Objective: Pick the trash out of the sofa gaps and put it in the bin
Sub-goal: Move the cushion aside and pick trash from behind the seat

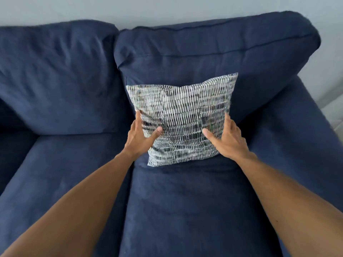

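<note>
A dark blue sofa (176, 201) fills the view. A grey and white patterned cushion (182, 115) stands upright on the right seat, leaning against the right back cushion (213, 51). My left hand (142, 135) grips the cushion's left edge, thumb on its front. My right hand (225, 140) grips its right edge the same way. No trash and no bin are in view. The gap behind the seat is hidden by the patterned cushion.
The left back cushion (55, 78) and left seat (61, 175) lie to the left, with a seam gap (128, 191) between the two seats. The right armrest (297, 130) rises on the right. A pale wall (148, 10) stands behind.
</note>
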